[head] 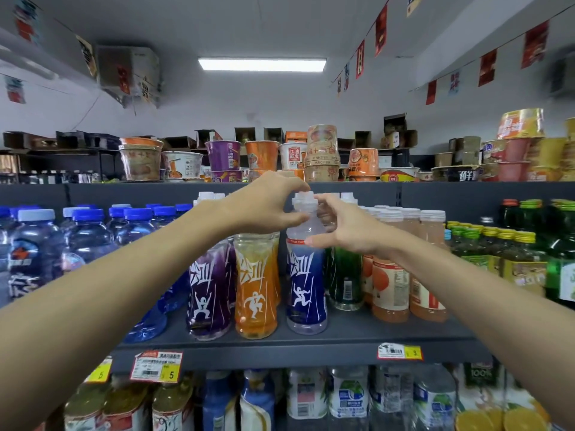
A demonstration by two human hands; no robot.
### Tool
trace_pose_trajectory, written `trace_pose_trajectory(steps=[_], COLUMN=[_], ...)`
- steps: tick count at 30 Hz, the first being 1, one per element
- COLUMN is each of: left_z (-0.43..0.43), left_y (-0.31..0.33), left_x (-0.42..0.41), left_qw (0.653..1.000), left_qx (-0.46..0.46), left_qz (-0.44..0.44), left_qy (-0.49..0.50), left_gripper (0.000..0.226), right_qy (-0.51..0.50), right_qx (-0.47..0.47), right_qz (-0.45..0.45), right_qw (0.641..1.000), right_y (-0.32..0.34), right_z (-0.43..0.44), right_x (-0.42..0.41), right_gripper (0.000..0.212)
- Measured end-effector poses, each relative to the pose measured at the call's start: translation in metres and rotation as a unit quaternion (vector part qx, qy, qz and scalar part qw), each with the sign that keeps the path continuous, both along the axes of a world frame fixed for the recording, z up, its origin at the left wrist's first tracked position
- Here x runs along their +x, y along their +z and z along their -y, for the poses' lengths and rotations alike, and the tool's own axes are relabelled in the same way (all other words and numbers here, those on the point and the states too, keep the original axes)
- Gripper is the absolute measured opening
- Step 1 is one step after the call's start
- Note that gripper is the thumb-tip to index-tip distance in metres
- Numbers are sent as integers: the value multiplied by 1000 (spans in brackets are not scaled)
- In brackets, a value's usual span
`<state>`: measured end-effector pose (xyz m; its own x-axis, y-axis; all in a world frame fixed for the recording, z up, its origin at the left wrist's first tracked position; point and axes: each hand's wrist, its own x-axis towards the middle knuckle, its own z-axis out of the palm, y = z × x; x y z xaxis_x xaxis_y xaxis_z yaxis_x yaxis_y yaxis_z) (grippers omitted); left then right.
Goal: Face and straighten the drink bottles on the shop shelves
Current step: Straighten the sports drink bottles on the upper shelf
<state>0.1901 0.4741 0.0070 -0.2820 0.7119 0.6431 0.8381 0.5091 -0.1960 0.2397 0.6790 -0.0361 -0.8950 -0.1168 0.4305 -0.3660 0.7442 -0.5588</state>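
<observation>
At the far left of the middle shelf (311,340) stand rows of blue-capped bottles (93,237), packed close together. Next come 3 sleeved sport drinks at the shelf's front edge: a purple bottle (207,290), then an orange bottle (255,284) just beside it, both upright with their white figure prints facing out. The left hand (264,203) reaches in above the orange one, its fingers curled over the white cap of the blue bottle (306,284) and its thumb against the clear neck. That blue bottle stands upright on the shelf, third in the row, its label facing forward. The right hand (348,228) grips it from the other side, fingers wrapped behind the neck and the thumb pressed at the shoulder, just above the label's top edge. Just behind and to the right sits a green bottle (345,275), then peach-coloured juice bottles (392,275), and farthest right dark green bottles with yellow caps (497,253).
</observation>
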Motion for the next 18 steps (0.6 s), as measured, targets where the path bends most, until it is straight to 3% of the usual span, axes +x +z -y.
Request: trace_pose_trajectory(steps=[4,9,18], left_z=[-3,-3,1], left_y=[-2,-3,-4], left_x=[-2,0,8], left_qw=[1000,999,999], left_qx=[19,27,33], left_qz=[-16,-17,-13], left_qy=[2,0,-5], left_gripper=[53,54,55], right_qy=[-57,-67,-30], right_qx=[102,51,-17], right_qz=[-15,-16,42], right_qw=[993,996,999], right_y=[-16,-28,-29], right_z=[4,5,7], right_x=[0,0,1], right_gripper=[109,81,90])
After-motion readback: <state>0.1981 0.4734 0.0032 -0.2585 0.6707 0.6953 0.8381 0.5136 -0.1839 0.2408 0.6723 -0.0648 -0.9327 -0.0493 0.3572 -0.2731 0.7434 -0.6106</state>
